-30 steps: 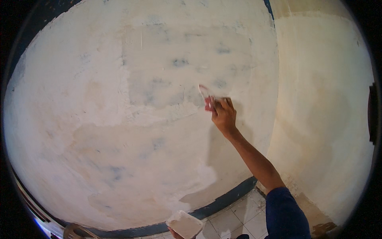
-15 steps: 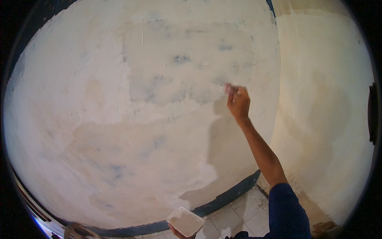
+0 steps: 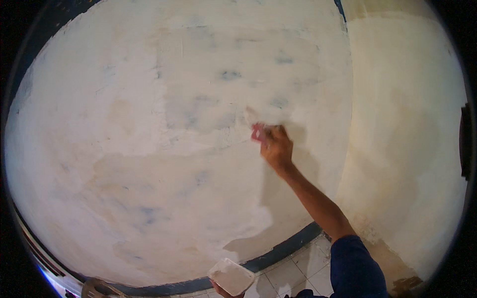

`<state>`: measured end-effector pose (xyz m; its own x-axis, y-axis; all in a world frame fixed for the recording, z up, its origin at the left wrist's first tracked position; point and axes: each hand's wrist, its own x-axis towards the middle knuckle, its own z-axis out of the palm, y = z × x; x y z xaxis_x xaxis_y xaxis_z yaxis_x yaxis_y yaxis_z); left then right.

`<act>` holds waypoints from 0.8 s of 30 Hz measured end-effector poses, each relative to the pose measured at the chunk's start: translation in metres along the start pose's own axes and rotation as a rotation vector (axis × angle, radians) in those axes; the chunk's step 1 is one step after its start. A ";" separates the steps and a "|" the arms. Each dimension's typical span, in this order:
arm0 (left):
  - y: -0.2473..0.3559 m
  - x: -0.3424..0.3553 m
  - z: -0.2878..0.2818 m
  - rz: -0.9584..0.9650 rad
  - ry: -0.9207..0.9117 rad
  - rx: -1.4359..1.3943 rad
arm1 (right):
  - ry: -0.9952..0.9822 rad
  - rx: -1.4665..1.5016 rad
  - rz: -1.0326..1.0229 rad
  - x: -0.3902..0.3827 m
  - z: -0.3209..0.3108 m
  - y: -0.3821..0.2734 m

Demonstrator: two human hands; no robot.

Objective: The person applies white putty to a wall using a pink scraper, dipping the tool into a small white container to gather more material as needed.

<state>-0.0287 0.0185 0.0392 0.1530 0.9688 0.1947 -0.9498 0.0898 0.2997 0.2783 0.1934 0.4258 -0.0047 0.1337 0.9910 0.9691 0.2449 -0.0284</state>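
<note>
My right hand (image 3: 278, 148) is closed around a red putty knife (image 3: 258, 133), held against the wall or just off it; blur hides the exact contact. A patchy pale wall (image 3: 213, 174) fills most of the view, with grey-blue spots showing through its coating. At the lower edge my left hand (image 3: 221, 290) grips a white square tub (image 3: 231, 276) from below and the side. Pale paste seems to lie in it. Only a few fingers of that hand show.
A second cream wall (image 3: 397, 134) meets the first at a corner on the right. Along the wall's foot runs a dark skirting band (image 3: 283, 251), above a floor of white tiles (image 3: 283, 275). Part of a brown curved object (image 3: 94, 289) shows at the lower left.
My right hand with the putty knife has moved left and down across the wall. The left hand and the tub stay in about the same place.
</note>
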 end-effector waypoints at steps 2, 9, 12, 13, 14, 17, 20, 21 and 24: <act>-0.002 -0.001 -0.003 0.028 0.086 0.062 | 0.032 -0.163 0.065 0.017 0.011 0.020; -0.001 0.002 0.006 -0.061 -0.061 -0.097 | -0.355 0.131 -0.226 -0.080 0.009 -0.040; 0.001 0.007 0.014 -0.102 -0.029 -0.074 | -0.242 0.201 -0.094 -0.053 -0.016 0.004; -0.002 0.007 0.012 -0.079 -0.001 -0.055 | -0.164 0.194 -0.011 -0.040 -0.021 0.026; -0.003 0.006 0.012 -0.084 0.001 -0.057 | -0.040 0.070 0.054 -0.020 -0.025 0.048; -0.005 0.003 0.014 -0.094 0.019 -0.061 | 0.244 -0.181 0.128 0.024 -0.028 0.097; -0.006 0.006 0.025 -0.074 -0.029 -0.069 | 0.127 -0.305 0.212 0.007 0.014 0.097; -0.005 0.006 0.031 -0.063 -0.010 -0.027 | 0.115 -0.203 0.139 0.003 0.023 0.064; -0.008 0.008 0.032 -0.117 -0.126 -0.093 | -0.011 -0.062 -0.082 -0.038 0.044 -0.002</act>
<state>-0.0109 0.0183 0.0678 0.2914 0.9145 0.2808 -0.9437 0.2266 0.2411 0.2659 0.2301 0.3827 -0.0870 0.1266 0.9881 0.9787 0.1960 0.0611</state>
